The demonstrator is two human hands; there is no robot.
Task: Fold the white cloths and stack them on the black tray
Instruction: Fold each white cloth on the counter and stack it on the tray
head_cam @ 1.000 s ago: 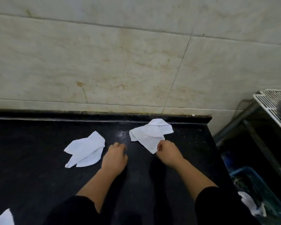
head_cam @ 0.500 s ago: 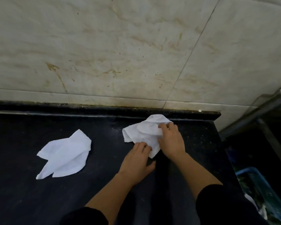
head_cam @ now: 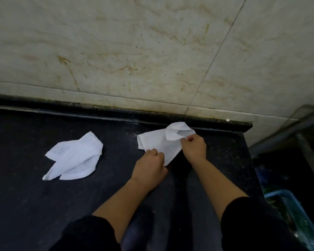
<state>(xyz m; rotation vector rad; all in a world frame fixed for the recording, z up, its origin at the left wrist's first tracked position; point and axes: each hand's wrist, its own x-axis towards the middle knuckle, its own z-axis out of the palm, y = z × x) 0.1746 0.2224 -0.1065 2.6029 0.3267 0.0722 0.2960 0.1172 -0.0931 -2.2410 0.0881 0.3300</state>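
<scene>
Two cloths show on my screen: a crumpled white cloth of soft fabric and a second white cloth, which lies loosely folded. Both sit on the dark, speckled black stone counter.

The crumpled white cloth is close to the back edge of the counter, over toward its right end. Part of it is bunched up and lifted a little, and the rest lies flat on the stone. The second white cloth lies off to the left, well apart from the first one, about halfway between the back edge and the near edge. No hand touches it.

From here I see both hands on the crumpled white cloth. The left hand pinches its near edge, down by the pointed corner that faces the person. The right hand pinches the bunched-up part on the cloth's right side, with its fingers curled around the fold. The two hands are near each other but do not touch (the cloth fills the gap between them).

Black sleeves cover both arms above the forearms. A pale, stained tile wall rises behind the counter. Past the right end of the counter, lower down, I see a blue plastic basket.
</scene>
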